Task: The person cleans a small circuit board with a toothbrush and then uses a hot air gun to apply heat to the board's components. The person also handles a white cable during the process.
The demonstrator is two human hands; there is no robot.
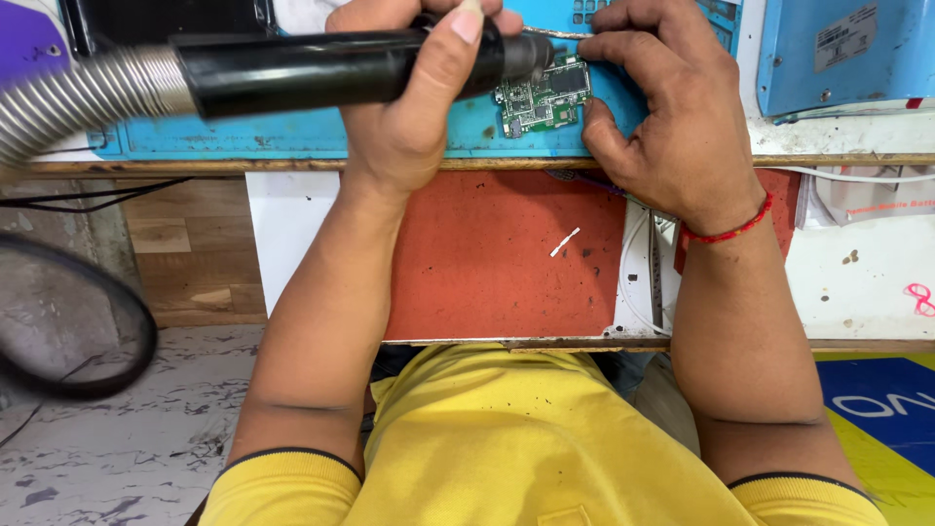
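Starting at left: ribbed grey hose [83, 97] runs into a black hot-air handle [331, 68], left hand [419, 107] clenched round it. Nozzle tip sits over a green circuit board [542, 97] lying on a blue mat [292, 141] on the surface. Right hand [672, 127] grips thin metal tweezers [555, 34] beside the board. Below: red pad [497, 253], marbled floor [127, 429].
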